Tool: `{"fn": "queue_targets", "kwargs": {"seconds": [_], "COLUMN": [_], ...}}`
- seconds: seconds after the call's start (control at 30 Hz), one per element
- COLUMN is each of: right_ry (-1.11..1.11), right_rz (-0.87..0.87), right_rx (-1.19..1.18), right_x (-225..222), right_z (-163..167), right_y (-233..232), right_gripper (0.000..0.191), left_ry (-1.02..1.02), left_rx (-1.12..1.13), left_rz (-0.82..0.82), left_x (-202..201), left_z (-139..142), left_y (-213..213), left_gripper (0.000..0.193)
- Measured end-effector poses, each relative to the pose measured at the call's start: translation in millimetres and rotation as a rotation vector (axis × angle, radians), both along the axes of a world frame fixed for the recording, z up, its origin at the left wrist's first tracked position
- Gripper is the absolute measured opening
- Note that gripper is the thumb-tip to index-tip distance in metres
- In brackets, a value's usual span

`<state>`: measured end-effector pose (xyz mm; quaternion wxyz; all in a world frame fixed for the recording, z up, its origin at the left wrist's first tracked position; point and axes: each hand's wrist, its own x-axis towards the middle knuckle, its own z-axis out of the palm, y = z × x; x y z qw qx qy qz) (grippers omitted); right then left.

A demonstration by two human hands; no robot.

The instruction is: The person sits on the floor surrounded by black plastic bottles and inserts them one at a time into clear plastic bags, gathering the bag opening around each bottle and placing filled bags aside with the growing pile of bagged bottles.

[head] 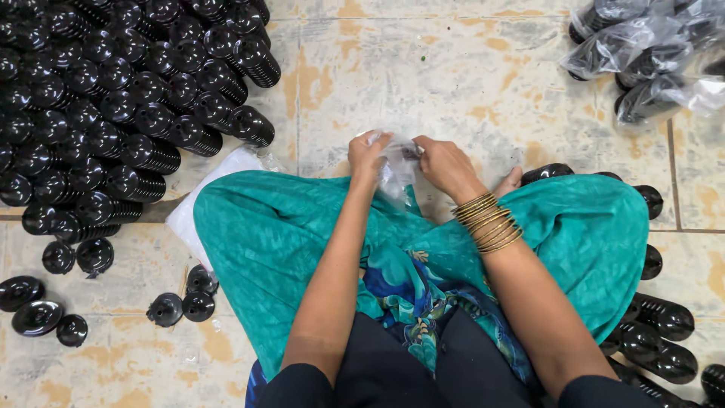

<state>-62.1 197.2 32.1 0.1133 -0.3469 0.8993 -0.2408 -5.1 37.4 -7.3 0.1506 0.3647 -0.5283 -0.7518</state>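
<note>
two hands work one clear bag (396, 170) just past the knees. left hand (368, 155) pinches the bag's left edge, fingers closed on the plastic; right hand (444, 165) grips the right edge, also closed on it, bangles (489, 221) on that wrist. bag looks empty or nearly so, can't tell if anything is inside.

left of the bag: big pile of stacked black discs (113, 113) on the floor (468, 83), unbagged. a few loose discs (185, 298) lie nearer the left knee. far right of the bag, top corner: filled bags (642, 60) of black discs, so some packing looks done. right of the knee: more stacks (657, 332), unbagged.

judgement: early to mid, most of the discs are left to bag, this bag is only being opened.
</note>
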Motion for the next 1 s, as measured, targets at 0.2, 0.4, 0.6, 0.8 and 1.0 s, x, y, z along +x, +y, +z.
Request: {"fn": "queue_targets", "kwargs": {"seconds": [0.2,0.4,0.6,0.8,1.0], "right_ry": [0.001,-0.068,-0.059,-0.074,-0.105], "right_rz": [-0.038,0.028,-0.110,-0.041,0.003], "right_rx": [0.018,0.071,-0.071,0.044,-0.135], "right_x": [-4,-6,-7,-3,-12], "right_z": [-20,-36,-24,-22,-39], "right_y": [-1,10,5,1,3], "right_gripper": [0.036,0.024,0.040,0.044,0.037], "left_ry": [0.281,-0.132,0.025,-0.324,-0.305], "left_rx": [0.092,-0.227,-0.198,-0.824,-0.489], "left_rz": [-0.087,-0.215,-0.205,-0.205,-0.294], "left_x": [7,24,27,23,35], "left_z": [-13,-14,-20,-22,-13], "left_y": [-2,0,-10,-3,-6], "left_gripper": [0.011,0.014,0.010,0.018,0.022]}}
